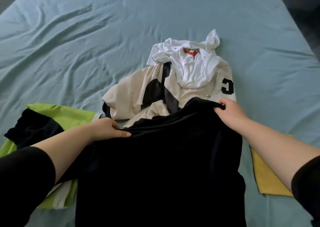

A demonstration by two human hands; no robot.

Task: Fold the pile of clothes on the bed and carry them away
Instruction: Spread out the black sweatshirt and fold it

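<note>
A black garment (pixel 161 166) is spread in front of me on the bed, reaching to the bottom of the view. My left hand (pixel 107 128) pinches its upper left edge. My right hand (pixel 230 111) grips its upper right corner. Beyond it lies a crumpled cream jersey (pixel 131 95) with dark stripes and a black figure on one sleeve. A white shirt (pixel 192 65) with a red collar lining lies bunched on top of the jersey.
A lime green garment (pixel 69 114) with a dark piece (pixel 32 128) on it lies at the left. A yellow cloth (pixel 270 180) lies flat at the right. The light blue bed sheet (pixel 103 27) stretches far back, wrinkled at the left.
</note>
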